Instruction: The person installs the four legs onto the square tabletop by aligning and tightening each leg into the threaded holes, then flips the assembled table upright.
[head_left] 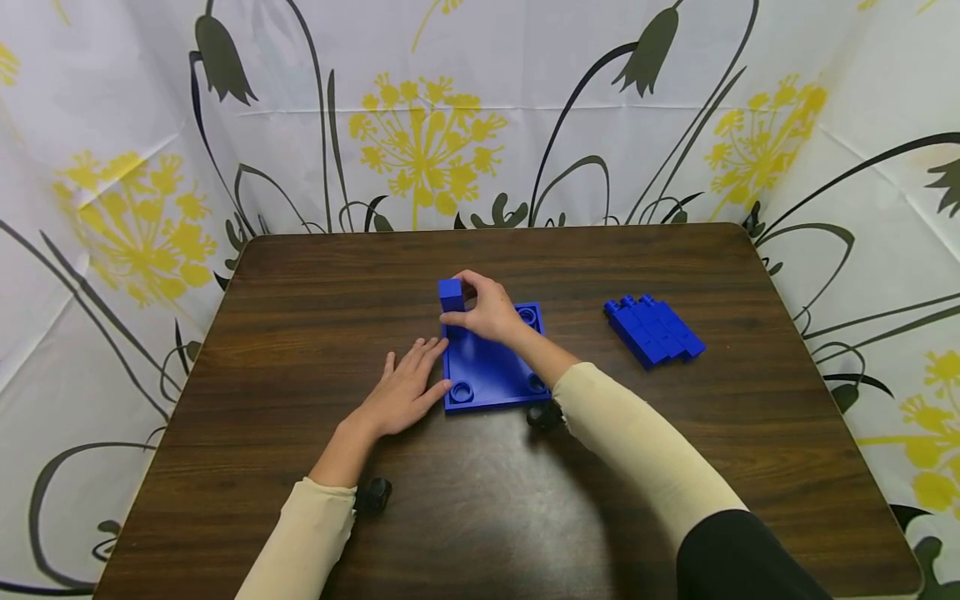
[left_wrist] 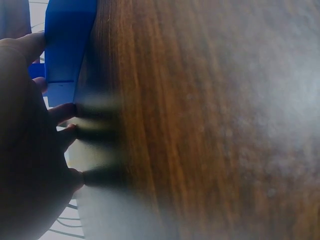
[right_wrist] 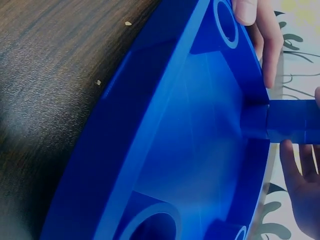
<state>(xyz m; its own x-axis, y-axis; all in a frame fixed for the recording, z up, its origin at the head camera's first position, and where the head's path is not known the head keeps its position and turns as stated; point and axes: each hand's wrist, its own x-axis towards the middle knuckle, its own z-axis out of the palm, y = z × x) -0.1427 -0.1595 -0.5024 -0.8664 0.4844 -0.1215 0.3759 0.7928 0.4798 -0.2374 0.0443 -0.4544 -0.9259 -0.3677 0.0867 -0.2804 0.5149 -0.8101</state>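
Observation:
A blue square tray-like panel (head_left: 491, 362) with a raised rim and ring-shaped sockets in its corners lies on the table. My right hand (head_left: 486, 310) pinches a blue square post (head_left: 451, 293) between thumb and fingers. The post stands upright at the panel's far left corner; in the right wrist view the post (right_wrist: 292, 121) meets that corner, its lower end hidden. My left hand (head_left: 405, 387) lies with fingers spread along the panel's left side, its thumb touching the near left corner. In the left wrist view the fingertips of the left hand (left_wrist: 30, 135) reach the table.
Several blue square posts (head_left: 654, 331) with round pegs at their ends lie side by side to the right of the panel. The brown wood-grain table (head_left: 315, 292) backs onto a white curtain (head_left: 285, 142) printed with flowers.

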